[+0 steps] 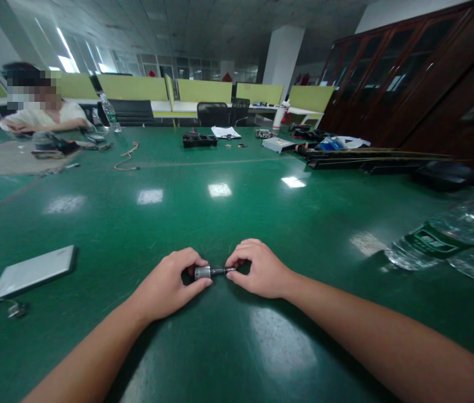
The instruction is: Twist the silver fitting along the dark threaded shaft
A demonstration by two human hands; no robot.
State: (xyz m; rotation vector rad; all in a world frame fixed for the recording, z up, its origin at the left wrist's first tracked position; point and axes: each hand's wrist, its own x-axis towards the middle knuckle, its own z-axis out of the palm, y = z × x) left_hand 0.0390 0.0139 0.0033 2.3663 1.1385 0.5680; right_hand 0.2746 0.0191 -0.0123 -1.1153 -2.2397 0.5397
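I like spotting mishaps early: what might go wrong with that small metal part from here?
The left hand pinches the round metal cylinder; if it slips, the cylinder might roll across the glossy green table. The right hand holds the thin shaft, which sideways force could perhaps bend.

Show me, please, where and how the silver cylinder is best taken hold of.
I'd take the silver cylinder by its rounded sides, from the left and pinching across, as the grip of the left hand does. Its thin shaft points right, where the grip of the right hand holds its end, so that side is taken.
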